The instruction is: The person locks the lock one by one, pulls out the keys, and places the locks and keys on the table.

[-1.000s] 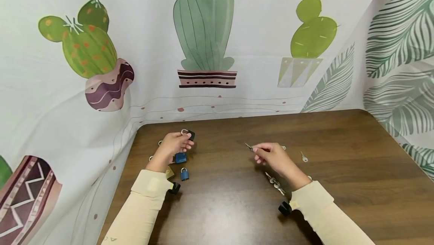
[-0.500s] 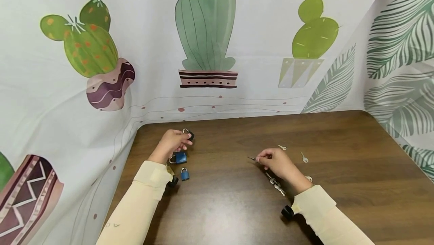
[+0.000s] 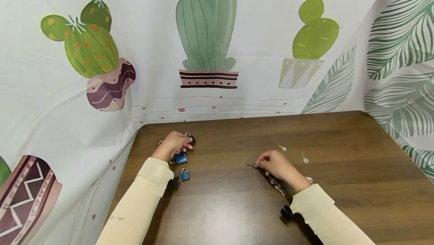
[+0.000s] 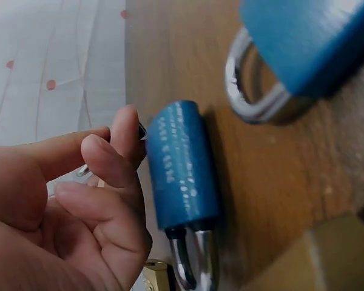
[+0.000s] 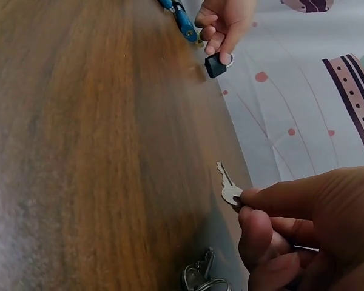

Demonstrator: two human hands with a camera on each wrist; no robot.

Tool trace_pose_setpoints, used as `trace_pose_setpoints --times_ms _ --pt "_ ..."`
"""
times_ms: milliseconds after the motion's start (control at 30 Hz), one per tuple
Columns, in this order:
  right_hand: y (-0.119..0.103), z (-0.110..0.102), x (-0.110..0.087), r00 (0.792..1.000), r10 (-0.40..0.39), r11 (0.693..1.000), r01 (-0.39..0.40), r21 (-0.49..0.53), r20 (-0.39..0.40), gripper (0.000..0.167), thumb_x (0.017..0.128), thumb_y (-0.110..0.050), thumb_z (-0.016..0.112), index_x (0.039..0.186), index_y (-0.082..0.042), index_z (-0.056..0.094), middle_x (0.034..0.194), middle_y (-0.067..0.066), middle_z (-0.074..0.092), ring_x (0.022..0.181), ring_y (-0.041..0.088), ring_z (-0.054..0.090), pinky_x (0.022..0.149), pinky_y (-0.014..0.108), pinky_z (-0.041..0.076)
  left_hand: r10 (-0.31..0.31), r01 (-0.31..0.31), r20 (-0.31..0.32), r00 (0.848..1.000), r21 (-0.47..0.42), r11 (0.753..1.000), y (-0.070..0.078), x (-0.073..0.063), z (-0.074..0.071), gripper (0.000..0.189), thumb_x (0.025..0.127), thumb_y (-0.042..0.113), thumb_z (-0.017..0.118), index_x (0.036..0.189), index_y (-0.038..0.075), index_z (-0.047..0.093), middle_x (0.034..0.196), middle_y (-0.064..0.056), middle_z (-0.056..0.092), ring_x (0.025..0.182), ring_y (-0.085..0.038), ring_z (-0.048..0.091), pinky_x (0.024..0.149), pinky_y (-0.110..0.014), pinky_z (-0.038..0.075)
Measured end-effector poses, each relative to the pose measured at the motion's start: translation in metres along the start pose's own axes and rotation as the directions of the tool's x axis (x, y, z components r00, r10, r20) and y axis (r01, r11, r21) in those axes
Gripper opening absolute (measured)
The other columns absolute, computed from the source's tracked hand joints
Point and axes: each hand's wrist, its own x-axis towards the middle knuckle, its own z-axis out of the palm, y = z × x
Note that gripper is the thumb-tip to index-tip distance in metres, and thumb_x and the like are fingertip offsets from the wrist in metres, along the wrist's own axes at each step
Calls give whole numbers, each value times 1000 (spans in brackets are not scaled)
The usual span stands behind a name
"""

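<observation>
At the far left of the table in the head view, my left hand grips a black padlock between thumb and fingers, its shackle up and to the left. A blue padlock lies just under that hand, and a smaller blue padlock is nearer to me. My right hand pinches a silver key by its head, the blade pointing left toward the black padlock in the head view. Key and padlock are well apart. Just below the right hand lies a bunch of keys.
Three loose keys lie right of my right hand: one farther back, another key to its right, and a third key partly behind my wrist. A brass padlock shows in the left wrist view. A printed cloth hangs behind the brown table.
My right hand has come slightly toward me with the key, which now points level to the left. My left hand has lowered a little with the black padlock.
</observation>
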Motion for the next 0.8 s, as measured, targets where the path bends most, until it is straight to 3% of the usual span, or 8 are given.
trace_pose_setpoints --times_ms 267,400,567,800 --pt "-1 3 2 1000 11 997 -10 -82 8 11 93 -11 66 88 -7 74 70 1 67 51 9 53 52 26 47 13 -9 -27 1000 133 991 -5 5 -3 33 100 24 62 117 -4 64 69 5 74 69 -13 52 62 -24 37" --pt "-2 4 3 1000 -1 993 1 -122 -7 9 91 -11 68 85 -7 74 70 0 67 56 8 54 57 27 47 20 -3 -69 997 239 971 -7 9 -5 33 98 28 64 105 -3 69 67 4 72 79 -18 54 65 -26 40" --pt "-4 5 5 999 -28 982 21 -186 -35 7 88 -12 71 82 -9 74 74 -1 70 66 8 55 66 27 46 17 14 -103 995 293 956 -9 12 -8 33 96 29 67 88 -2 71 63 2 66 61 -14 46 53 -24 36" --pt "-7 4 3 998 -34 979 22 -205 -56 7 86 -12 74 79 -9 72 73 0 69 66 9 56 65 28 47 2 31 -112 994 290 957 -8 13 -9 32 96 28 66 85 -1 70 59 3 60 53 -12 43 49 -23 36"
